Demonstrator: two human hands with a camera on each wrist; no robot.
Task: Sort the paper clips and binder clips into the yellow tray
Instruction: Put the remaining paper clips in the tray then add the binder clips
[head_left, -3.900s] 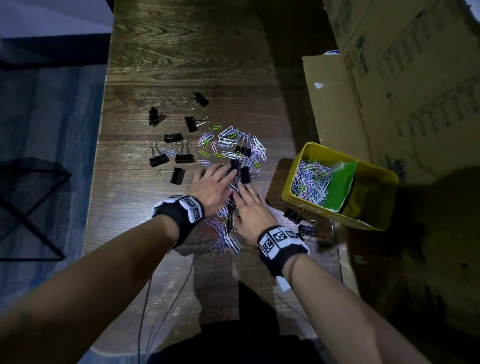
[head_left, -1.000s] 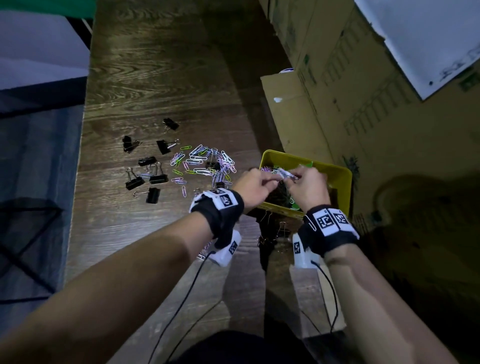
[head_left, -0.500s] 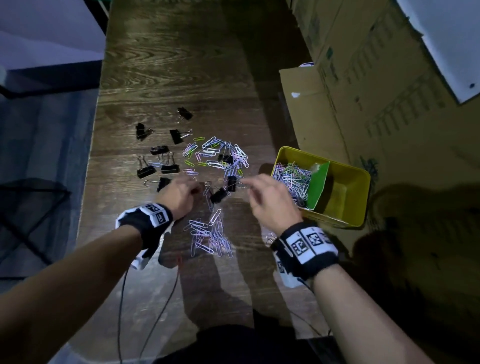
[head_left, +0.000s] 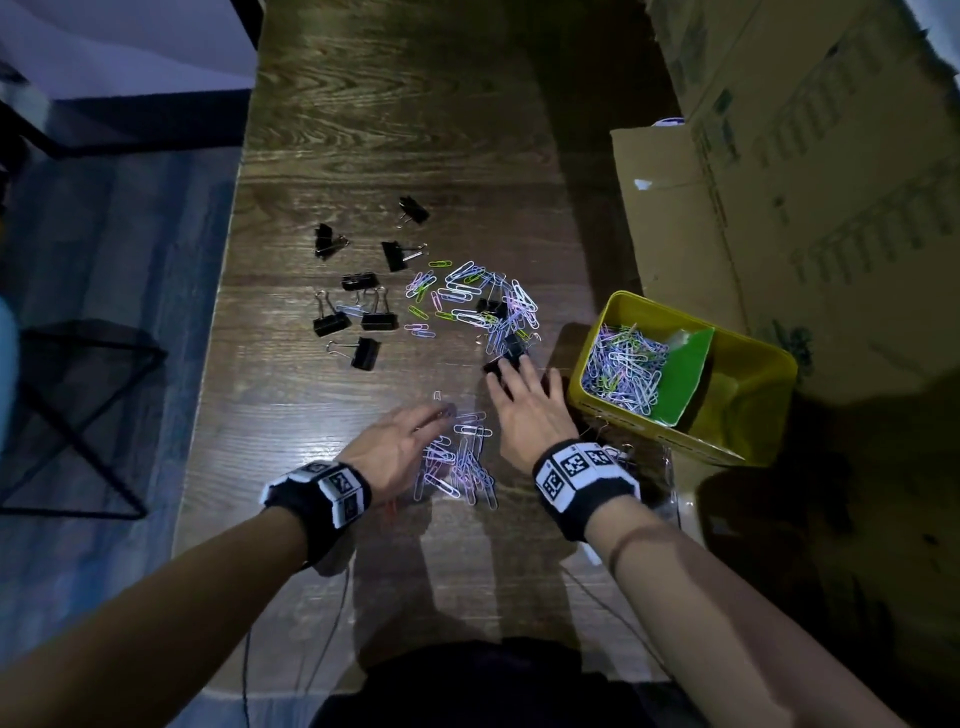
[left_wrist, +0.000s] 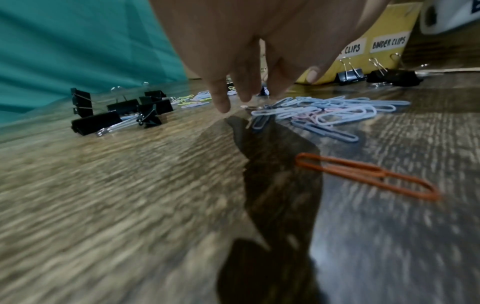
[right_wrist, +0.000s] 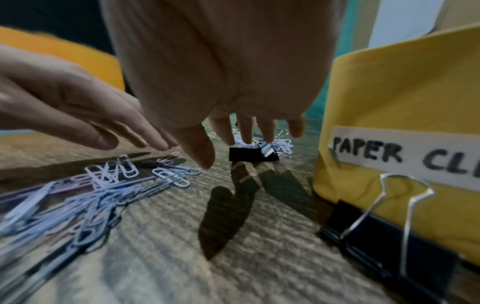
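The yellow tray (head_left: 769, 364) stands at the right, with a green divider (head_left: 685, 374) across it and paper clips (head_left: 623, 369) in its left compartment. A loose pile of paper clips (head_left: 457, 462) lies between my hands. My left hand (head_left: 415, 431) hovers open over the pile's left edge (left_wrist: 324, 113). My right hand (head_left: 524, 400) is open with fingers spread, its tips just short of a black binder clip (right_wrist: 252, 154). Neither hand holds anything. A larger scatter of paper clips (head_left: 478, 301) lies farther back, and several black binder clips (head_left: 358, 317) are at the left.
An orange paper clip (left_wrist: 363, 176) lies alone near my left wrist. Binder clips (right_wrist: 376, 236) sit against the tray's labelled front wall (right_wrist: 402, 92). Cardboard boxes (head_left: 779, 182) stand behind the tray. The table's left edge (head_left: 208, 364) drops to the floor.
A second ago both hands pinched paper clips over the tray. They have since come back to the table empty, and their fingers now stretch out beside the near pile.
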